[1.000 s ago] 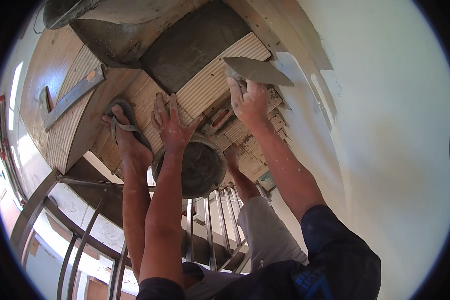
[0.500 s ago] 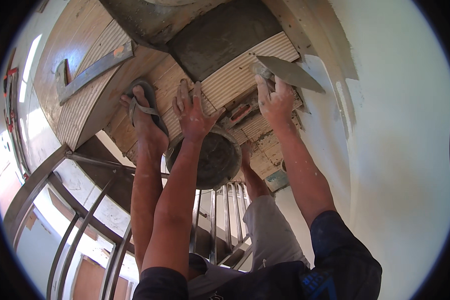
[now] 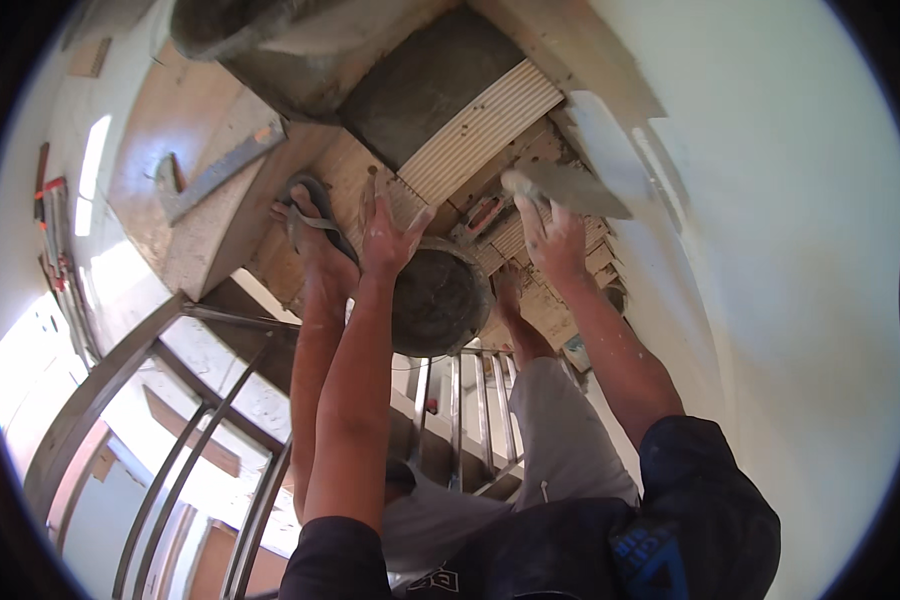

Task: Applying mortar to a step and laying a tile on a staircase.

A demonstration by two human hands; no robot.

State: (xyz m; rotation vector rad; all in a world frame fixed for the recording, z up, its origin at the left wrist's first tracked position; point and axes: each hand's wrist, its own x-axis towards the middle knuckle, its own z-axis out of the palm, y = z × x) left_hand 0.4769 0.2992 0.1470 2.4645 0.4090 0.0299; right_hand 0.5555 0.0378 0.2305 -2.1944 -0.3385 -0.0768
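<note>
My right hand [image 3: 558, 243] is closed on a pointed trowel [image 3: 582, 190], its grey blade reaching right toward the wall. The trowel hangs just on the near side of a ribbed, cream tile strip [image 3: 482, 130]. Beyond that strip, dark wet mortar [image 3: 430, 85] covers the stair tread. My left hand [image 3: 390, 240], dusted with mortar, has its fingers spread and holds nothing. It is over the upper left rim of a round black bucket [image 3: 438, 305] that stands between my legs with grey mix inside.
A metal square [image 3: 225, 170] lies on the wood-look tiled step at left, near my sandalled foot [image 3: 320, 225]. A red-handled tool [image 3: 485, 215] rests on the lower step. Metal railing [image 3: 110, 400] curves along the left; a pale wall [image 3: 800, 300] rises at right.
My right hand and the trowel have drawn back toward me, away from the tile strip's right end. My left hand stays spread near the bucket. The whole view has shifted a little.
</note>
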